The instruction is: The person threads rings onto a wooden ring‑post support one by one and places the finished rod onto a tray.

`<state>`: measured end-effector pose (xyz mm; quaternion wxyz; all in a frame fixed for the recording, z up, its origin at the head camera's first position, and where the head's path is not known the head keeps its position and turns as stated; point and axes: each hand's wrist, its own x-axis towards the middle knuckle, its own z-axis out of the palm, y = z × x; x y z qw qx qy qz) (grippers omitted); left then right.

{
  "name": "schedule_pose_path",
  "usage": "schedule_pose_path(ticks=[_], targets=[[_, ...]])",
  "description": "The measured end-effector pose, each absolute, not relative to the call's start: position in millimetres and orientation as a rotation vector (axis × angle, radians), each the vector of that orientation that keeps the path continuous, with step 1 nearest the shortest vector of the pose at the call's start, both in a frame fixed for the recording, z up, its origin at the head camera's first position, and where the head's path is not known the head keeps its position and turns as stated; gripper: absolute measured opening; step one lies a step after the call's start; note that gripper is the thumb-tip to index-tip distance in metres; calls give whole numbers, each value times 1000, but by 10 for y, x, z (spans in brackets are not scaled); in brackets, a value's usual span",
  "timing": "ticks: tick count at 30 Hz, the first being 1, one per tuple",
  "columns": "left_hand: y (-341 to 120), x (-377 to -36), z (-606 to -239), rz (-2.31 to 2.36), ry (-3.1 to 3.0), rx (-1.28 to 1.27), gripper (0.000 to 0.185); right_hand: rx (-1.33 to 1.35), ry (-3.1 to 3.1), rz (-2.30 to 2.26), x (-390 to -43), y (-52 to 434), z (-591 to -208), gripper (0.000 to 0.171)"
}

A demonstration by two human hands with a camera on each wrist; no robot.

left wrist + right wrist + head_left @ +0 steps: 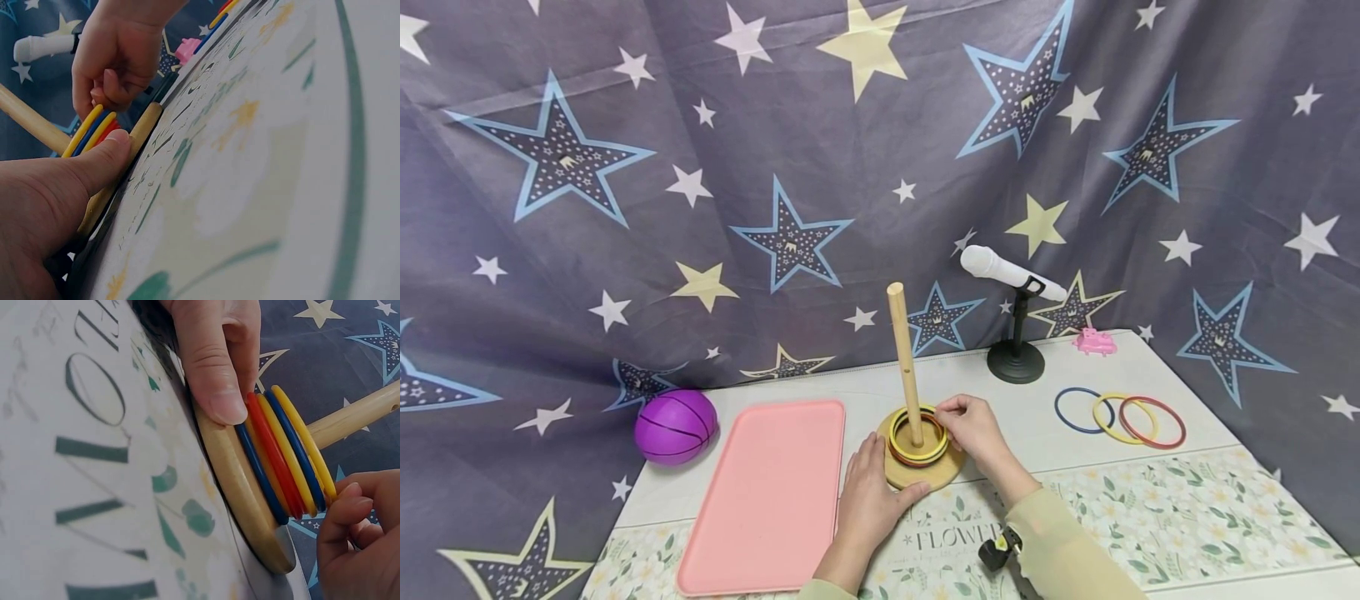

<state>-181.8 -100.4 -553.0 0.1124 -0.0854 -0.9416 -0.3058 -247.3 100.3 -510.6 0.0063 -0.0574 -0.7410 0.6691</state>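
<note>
A wooden ring-toss stand, with an upright pole (902, 350) and a round base (232, 478), stands on the table in front of me. Several plastic rings are stacked round the pole: blue at the bottom, then red (273, 453), yellow, blue, and a yellow ring (304, 434) on top. My right hand (976, 429) pinches the top yellow ring at its right side. My left hand (871, 492) rests against the left and front edge of the base, its fingers fairly straight and its thumb (228, 409) touching the base beside the rings.
A pink tray (767, 492) lies left of the stand, with a purple ball (676, 427) beyond it. A white microphone (1011, 271) on a black stand is behind. Right of that lie a pink toy (1095, 341) and overlapping blue, yellow and red rings (1184, 433).
</note>
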Motion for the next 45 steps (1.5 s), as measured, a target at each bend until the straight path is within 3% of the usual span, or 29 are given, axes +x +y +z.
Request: schedule_pose_path(ticks=[14,22,45], targets=[[-1002,-1819,-5526,-889,-2776,-247,113,-195,-2326,2112,-2484,1003,-5155,8],[-997,-1827,-5524,-891,-2779,-236,113,-163,-2293,2140,-2468,1053,-5116,18],[-996,-1822,-5524,-897,-2766,-237,114,-171,-2306,2046,-2248,1682,-4798,29]])
